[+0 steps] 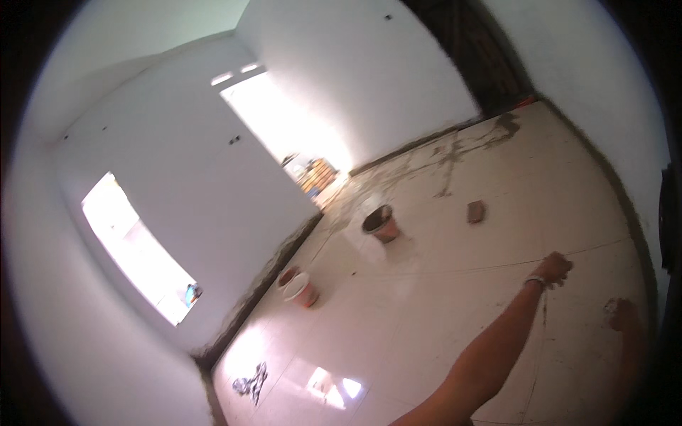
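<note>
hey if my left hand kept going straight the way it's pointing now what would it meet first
Probably the white wall on the right, across the tiled floor, though depth is unclear.

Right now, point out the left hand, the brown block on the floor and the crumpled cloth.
Left hand (553,270): head view, middle of the hand.
Brown block (475,211): head view, middle of its visible surface.
Crumpled cloth (251,384): head view, middle of its bunched folds.
</note>
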`<move>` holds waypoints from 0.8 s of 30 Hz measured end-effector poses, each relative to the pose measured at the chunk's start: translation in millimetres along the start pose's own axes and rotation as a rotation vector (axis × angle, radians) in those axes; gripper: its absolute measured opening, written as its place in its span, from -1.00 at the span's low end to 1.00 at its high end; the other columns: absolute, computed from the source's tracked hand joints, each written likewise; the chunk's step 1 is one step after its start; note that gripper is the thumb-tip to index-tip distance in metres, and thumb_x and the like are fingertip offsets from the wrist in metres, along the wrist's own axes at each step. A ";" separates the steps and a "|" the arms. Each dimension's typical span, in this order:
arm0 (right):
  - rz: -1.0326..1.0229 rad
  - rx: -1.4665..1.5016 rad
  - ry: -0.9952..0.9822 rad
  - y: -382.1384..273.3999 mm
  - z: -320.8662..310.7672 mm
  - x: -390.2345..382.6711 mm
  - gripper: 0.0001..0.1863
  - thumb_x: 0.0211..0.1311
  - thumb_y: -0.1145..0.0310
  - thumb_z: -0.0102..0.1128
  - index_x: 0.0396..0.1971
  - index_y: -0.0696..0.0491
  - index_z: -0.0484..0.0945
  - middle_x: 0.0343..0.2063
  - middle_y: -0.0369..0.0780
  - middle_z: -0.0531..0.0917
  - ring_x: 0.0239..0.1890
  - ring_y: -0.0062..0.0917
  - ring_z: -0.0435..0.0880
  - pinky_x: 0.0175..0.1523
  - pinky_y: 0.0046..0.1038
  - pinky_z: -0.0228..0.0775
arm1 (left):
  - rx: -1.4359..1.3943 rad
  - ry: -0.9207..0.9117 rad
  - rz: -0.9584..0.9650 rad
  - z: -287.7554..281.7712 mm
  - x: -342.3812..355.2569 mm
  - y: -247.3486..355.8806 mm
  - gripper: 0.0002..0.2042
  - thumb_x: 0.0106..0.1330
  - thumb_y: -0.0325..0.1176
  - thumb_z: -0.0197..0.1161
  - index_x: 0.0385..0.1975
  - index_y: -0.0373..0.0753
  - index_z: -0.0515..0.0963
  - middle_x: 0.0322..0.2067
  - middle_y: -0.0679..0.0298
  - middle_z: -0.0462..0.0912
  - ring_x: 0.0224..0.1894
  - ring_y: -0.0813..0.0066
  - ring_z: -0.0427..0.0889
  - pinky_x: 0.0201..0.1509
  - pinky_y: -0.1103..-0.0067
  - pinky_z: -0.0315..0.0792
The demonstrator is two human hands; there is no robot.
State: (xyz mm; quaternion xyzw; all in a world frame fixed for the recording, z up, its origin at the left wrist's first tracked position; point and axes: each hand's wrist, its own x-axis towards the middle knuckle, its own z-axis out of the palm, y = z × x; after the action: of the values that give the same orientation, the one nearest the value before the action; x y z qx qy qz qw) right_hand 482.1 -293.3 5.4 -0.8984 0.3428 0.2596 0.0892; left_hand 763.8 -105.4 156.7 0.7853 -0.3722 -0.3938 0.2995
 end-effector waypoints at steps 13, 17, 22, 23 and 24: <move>0.111 -0.067 0.111 54.2 7.4 4.4 -0.31 0.30 -0.01 0.17 0.28 0.17 0.36 0.26 -0.04 0.47 0.29 -0.21 0.46 0.39 -0.23 0.26 | 0.284 0.000 0.163 28.1 9.2 15.1 -0.56 0.48 0.02 0.05 -0.02 -0.24 0.62 0.03 0.09 0.62 0.07 0.14 0.58 0.14 0.21 0.45; 0.026 -0.022 0.221 28.7 -3.7 -27.4 -0.31 0.26 -0.02 0.22 0.22 0.20 0.43 0.19 0.01 0.55 0.22 -0.17 0.55 0.33 -0.21 0.35 | 0.765 0.187 0.417 3.8 28.4 -7.2 -0.55 0.50 0.04 -0.01 -0.03 -0.19 0.66 0.11 0.07 0.58 0.20 0.10 0.51 0.32 0.18 0.37; 0.018 -0.013 0.060 4.9 -50.0 -107.4 -0.29 0.20 -0.01 0.26 0.24 0.14 0.43 0.21 0.03 0.53 0.26 -0.15 0.52 0.32 -0.23 0.38 | 0.229 -0.075 0.118 4.1 -34.8 38.5 -0.69 0.50 -0.22 0.10 0.14 -0.11 0.60 -0.21 0.22 0.73 -0.23 0.39 0.75 -0.31 0.44 0.71; 0.035 0.016 -0.102 -28.9 -72.5 -115.5 -0.31 0.20 0.01 0.26 0.23 0.14 0.45 0.19 0.03 0.54 0.25 -0.17 0.52 0.32 -0.24 0.38 | 0.265 -0.039 0.047 -3.7 -42.3 32.1 -0.68 0.50 -0.26 0.09 0.15 -0.16 0.58 -0.13 0.17 0.70 -0.20 0.41 0.75 -0.30 0.45 0.72; 0.029 0.044 -0.246 -52.4 -97.9 -129.9 -0.31 0.24 0.02 0.23 0.28 0.10 0.39 0.14 0.04 0.58 0.22 -0.21 0.56 0.29 -0.22 0.40 | 0.342 -0.037 0.053 -16.1 -48.1 26.2 -0.67 0.48 -0.30 0.10 0.16 -0.21 0.57 -0.02 0.16 0.65 -0.19 0.41 0.75 -0.29 0.43 0.72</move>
State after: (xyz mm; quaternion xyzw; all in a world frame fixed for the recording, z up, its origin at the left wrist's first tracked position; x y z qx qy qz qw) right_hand 474.6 -213.2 156.1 -0.8527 0.3476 0.3615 0.1464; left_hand 748.4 -77.4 203.9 0.8074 -0.4596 -0.3312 0.1649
